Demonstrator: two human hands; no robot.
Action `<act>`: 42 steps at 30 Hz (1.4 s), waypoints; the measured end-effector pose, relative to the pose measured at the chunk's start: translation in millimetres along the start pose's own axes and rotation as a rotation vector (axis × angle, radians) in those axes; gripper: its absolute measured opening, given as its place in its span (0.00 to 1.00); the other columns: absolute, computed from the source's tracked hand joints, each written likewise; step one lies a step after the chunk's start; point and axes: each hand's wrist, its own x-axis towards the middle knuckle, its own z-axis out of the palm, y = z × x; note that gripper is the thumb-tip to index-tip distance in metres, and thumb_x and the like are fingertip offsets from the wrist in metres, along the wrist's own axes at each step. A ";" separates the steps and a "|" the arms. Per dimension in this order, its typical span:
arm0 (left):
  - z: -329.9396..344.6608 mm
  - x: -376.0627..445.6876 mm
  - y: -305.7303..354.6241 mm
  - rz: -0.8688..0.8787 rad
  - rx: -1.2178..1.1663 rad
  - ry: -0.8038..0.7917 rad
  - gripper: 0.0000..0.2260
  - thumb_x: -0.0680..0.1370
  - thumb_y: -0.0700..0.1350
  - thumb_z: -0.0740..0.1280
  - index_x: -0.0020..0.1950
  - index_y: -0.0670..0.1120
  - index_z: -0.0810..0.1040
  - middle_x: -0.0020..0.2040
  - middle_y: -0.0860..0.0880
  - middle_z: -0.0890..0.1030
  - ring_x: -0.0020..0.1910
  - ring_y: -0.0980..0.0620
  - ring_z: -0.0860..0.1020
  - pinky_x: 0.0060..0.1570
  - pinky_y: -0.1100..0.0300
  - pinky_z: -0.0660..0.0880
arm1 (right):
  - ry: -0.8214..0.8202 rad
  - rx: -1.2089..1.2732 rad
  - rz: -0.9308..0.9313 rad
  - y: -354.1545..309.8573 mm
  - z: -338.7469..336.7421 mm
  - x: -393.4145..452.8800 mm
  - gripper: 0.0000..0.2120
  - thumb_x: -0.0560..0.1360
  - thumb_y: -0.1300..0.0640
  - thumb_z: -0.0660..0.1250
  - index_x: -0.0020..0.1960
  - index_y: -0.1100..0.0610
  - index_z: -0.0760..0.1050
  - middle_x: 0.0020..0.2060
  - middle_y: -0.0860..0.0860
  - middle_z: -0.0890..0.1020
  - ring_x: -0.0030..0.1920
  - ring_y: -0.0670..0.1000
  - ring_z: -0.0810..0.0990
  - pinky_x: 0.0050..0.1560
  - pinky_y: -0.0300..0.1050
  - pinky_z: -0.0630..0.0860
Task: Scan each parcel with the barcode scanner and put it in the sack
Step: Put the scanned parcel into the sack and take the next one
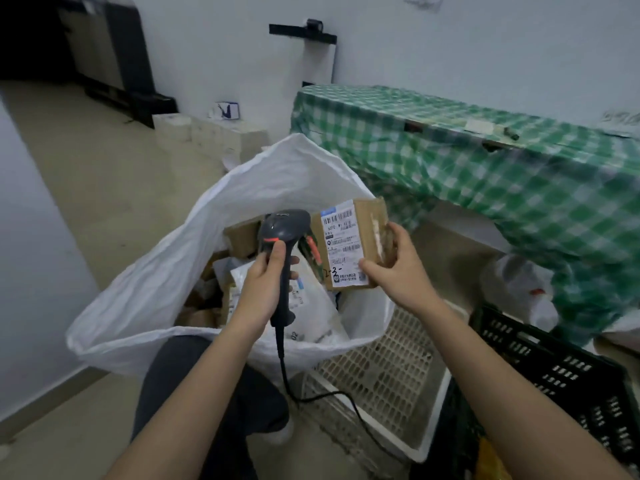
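Observation:
My left hand (263,285) grips the handle of a dark grey barcode scanner (282,233), thumb on its orange trigger, head tipped toward the parcel. My right hand (398,268) holds a brown cardboard parcel (360,244) by its lower right corner, white shipping label facing me, above the mouth of the white sack (166,271). The sack stands open on the floor and holds several boxes and a white mailer bag (311,306). The scanner's black cable (311,396) hangs down past the sack's front rim.
A cream perforated crate (391,375) lies to the right of the sack, with a black crate (554,368) beyond it. A table under a green checked cloth (485,161) stands at the right. My dark-trousered leg (180,368) is below the sack.

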 end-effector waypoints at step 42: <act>-3.9 86.6 -38.7 -0.108 -0.022 -0.062 0.18 0.80 0.58 0.55 0.58 0.48 0.77 0.47 0.52 0.83 0.38 0.56 0.80 0.45 0.59 0.77 | -0.385 -0.837 -0.164 43.4 108.3 169.8 0.39 0.77 0.67 0.60 0.79 0.48 0.44 0.76 0.50 0.32 0.77 0.57 0.38 0.76 0.54 0.55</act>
